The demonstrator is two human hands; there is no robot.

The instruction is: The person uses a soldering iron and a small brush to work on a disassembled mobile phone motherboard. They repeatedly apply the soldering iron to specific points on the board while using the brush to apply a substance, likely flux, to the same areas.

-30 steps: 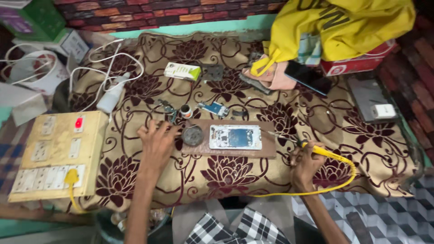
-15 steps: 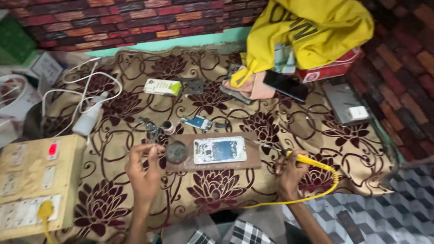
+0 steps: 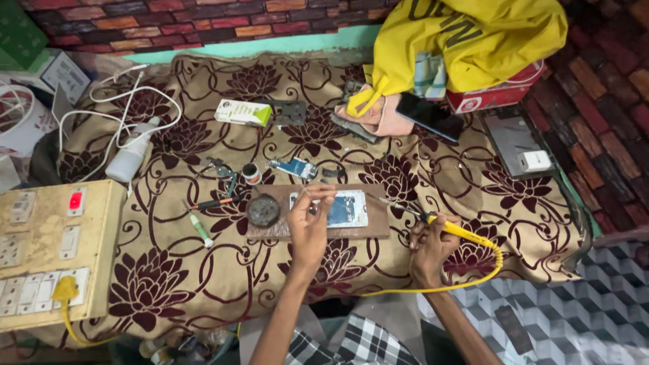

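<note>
Head view: left hand is over the opened blue-and-white phone body, fingers pinched together above its upper left part; whether they hold anything is too small to tell. The phone lies flat on a brown wooden board near the middle of the front edge of the tabletop, which is covered by a tan cloth with maroon flowers. A round dark tin sits on the board's left end, just beside the hand. Right hand is closed around a yellow-handled soldering iron, tip pointing left toward the board's right end, apart from the phone. Its yellow cable loops along the front edge. A beige switchboard with a red indicator is at the front left corner. A yellow bag rests at the back right corner.
</note>
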